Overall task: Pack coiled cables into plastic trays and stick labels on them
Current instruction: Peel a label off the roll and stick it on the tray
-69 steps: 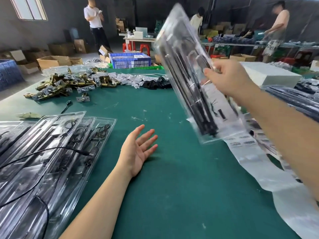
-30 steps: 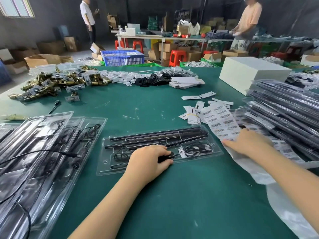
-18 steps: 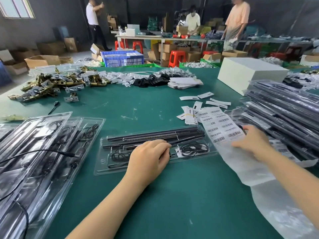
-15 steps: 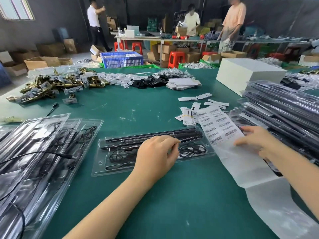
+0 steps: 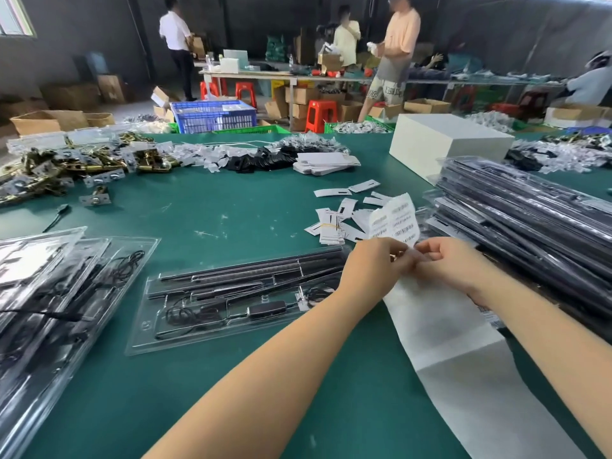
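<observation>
Green matting covers the counter [image 5: 231, 207] in a busy workshop. Above it, the left hand [image 5: 371, 270] and right hand [image 5: 453, 263] meet, both pinching the label strip [image 5: 397, 220], whose barcoded end curls up above them while its bare backing trails toward the viewer. Just left of the hands lies a clear plastic tray [image 5: 212, 303] holding black rods and coiled cables. Filled trays [image 5: 530, 207] are stacked right of the hands, more trays [image 5: 49, 293] lie far left.

Beyond the hands, a green-topped table [image 5: 231, 207] runs toward dark walls [image 5: 99, 24], red stools [image 5: 319, 114] and cardboard boxes [image 5: 59, 119].
</observation>
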`<state>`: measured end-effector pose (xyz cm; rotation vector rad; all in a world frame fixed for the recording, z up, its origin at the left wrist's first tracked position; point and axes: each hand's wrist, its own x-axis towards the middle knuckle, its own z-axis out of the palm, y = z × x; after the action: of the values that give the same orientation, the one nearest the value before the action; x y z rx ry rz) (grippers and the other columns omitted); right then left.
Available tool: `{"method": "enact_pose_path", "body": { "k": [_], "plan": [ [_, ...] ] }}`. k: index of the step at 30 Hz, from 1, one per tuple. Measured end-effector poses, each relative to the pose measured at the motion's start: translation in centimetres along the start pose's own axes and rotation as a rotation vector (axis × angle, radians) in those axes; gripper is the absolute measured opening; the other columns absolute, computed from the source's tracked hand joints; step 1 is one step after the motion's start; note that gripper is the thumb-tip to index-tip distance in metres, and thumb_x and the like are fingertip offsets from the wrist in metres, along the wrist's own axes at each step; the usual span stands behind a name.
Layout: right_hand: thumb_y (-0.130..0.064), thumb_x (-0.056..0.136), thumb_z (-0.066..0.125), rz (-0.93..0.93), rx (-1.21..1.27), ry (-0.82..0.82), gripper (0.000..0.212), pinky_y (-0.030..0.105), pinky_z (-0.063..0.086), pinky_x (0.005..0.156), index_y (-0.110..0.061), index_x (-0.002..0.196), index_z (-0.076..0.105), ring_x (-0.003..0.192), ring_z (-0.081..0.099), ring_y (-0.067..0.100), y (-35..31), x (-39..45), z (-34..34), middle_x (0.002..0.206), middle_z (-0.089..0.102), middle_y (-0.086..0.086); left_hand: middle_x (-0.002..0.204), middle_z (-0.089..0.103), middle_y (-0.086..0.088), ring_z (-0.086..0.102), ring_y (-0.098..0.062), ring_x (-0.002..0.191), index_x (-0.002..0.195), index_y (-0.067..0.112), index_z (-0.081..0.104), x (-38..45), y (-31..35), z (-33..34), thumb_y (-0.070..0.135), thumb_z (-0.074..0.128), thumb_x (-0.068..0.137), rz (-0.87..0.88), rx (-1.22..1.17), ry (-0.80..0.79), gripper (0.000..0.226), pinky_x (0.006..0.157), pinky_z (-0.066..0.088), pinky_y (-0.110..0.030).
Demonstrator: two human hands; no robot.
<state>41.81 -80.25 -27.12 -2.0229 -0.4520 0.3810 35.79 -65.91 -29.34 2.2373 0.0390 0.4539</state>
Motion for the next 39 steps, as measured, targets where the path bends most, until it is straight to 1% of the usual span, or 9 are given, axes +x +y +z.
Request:
{"method": "enact_pose_path", "body": {
  "k": [3, 8, 11, 17, 22, 25, 28, 32, 39],
  "plan": [
    [-0.008, 0.085, 0.072, -0.053, -0.082, -0.014, 0.005, 0.019, 0.046, 0.057, -0.012, 0.087, 0.069, 0.063, 0.058, 0.01, 0.2, 0.5, -0.1, 0.066, 0.068, -0.002, 0.059, 0.057, 0.002, 0.042, -0.01, 0.052, 0.089, 0.034, 0.077, 0.1, -0.3, 0.1, 0.045, 0.062, 0.088, 0.016, -0.05, 0.016, 0.019, 0.049, 0.034, -0.027],
    [-0.01, 0.082, 0.074, -0.083, -0.169, -0.024, 0.01, 0.034, 0.045, 0.071, -0.008, 0.09, 0.068, 0.073, 0.056, 0.018, 0.3, 0.9, -0.6, 0.079, 0.067, 0.025, 0.065, 0.058, 0.008, 0.045, -0.006, 0.058, 0.093, 0.026, 0.078, 1.1, -0.9, -0.3, 0.035, 0.062, 0.09, 0.038, -0.051, -0.044, 0.018, 0.053, 0.032, -0.016],
    [-0.015, 0.081, 0.078, -0.07, -0.131, -0.052, 0.02, 0.033, 0.043, 0.071, -0.004, 0.094, 0.067, 0.072, 0.054, 0.017, 0.4, 0.6, -0.8, 0.077, 0.065, 0.02, 0.07, 0.063, 0.007, 0.048, -0.008, 0.062, 0.089, 0.019, 0.076, 1.6, -1.2, -0.3, 0.028, 0.062, 0.091, 0.005, -0.07, -0.071, 0.017, 0.058, 0.038, -0.018],
    [-0.006, 0.079, 0.077, 0.017, -0.105, 0.061, 0.036, 0.027, 0.05, 0.073, 0.001, 0.111, 0.062, 0.082, 0.063, 0.02, 1.3, 1.1, -1.2, 0.091, 0.072, 0.015, 0.07, 0.068, 0.001, 0.061, -0.015, 0.063, 0.074, 0.02, 0.067, 1.9, -2.1, -0.9, 0.031, 0.058, 0.093, -0.508, -0.587, 0.135, 0.024, 0.082, 0.059, -0.042],
    [-0.034, 0.076, 0.081, 0.084, -0.786, 0.318, 0.054, 0.033, 0.047, 0.069, -0.01, 0.117, 0.056, 0.091, 0.061, 0.027, 0.9, 0.9, -1.5, 0.105, 0.064, 0.011, 0.075, 0.072, 0.004, 0.061, -0.011, 0.063, 0.082, 0.024, 0.07, 0.2, -5.1, -7.1, 0.032, 0.066, 0.089, -0.555, -0.67, 0.459, 0.011, 0.069, 0.06, -0.031],
    [-0.045, 0.08, 0.073, -0.229, -1.236, 0.508, 0.046, 0.031, 0.036, 0.062, -0.012, 0.109, 0.06, 0.09, 0.057, 0.031, -0.8, 0.4, 0.7, 0.101, 0.061, 0.01, 0.072, 0.072, 0.014, 0.064, -0.005, 0.067, 0.085, 0.029, 0.073, -3.0, -7.3, -11.3, 0.037, 0.07, 0.085, -0.362, -0.389, 0.586, 0.009, 0.066, 0.052, -0.023],
    [-0.045, 0.083, 0.07, -0.399, -0.746, 0.381, 0.027, 0.03, 0.043, 0.065, -0.021, 0.095, 0.07, 0.082, 0.06, 0.022, -5.0, -0.8, 6.7, 0.09, 0.068, 0.0, 0.072, 0.069, 0.022, 0.063, 0.002, 0.07, 0.074, 0.037, 0.069, -6.7, -8.6, -14.2, 0.04, 0.073, 0.082, -0.207, -0.163, 0.674, 0.009, 0.07, 0.051, -0.017],
    [-0.056, 0.085, 0.061, -0.199, -0.061, -0.018, 0.037, 0.024, 0.049, 0.067, -0.021, 0.079, 0.072, 0.067, 0.064, 0.009, -9.7, -1.7, 16.7, 0.074, 0.073, -0.006, 0.076, 0.07, 0.013, 0.064, -0.006, 0.073, 0.078, 0.02, 0.075, -10.5, -10.3, -16.3, 0.029, 0.076, 0.082, 0.123, 0.256, 0.743, 0.01, 0.065, 0.052, -0.028],
    [-0.046, 0.079, 0.074, 0.14, 0.386, -0.117, 0.028, 0.021, 0.048, 0.052, -0.018, 0.084, 0.068, 0.046, 0.058, 0.002, -10.8, -2.1, 25.0, 0.077, 0.075, -0.005, 0.074, 0.07, 0.002, 0.066, -0.023, 0.064, 0.069, 0.014, 0.074, -13.5, -12.9, -18.3, 0.021, 0.079, 0.08, 0.43, 0.697, 0.821, 0.014, 0.055, 0.051, -0.034]
  ]
}}
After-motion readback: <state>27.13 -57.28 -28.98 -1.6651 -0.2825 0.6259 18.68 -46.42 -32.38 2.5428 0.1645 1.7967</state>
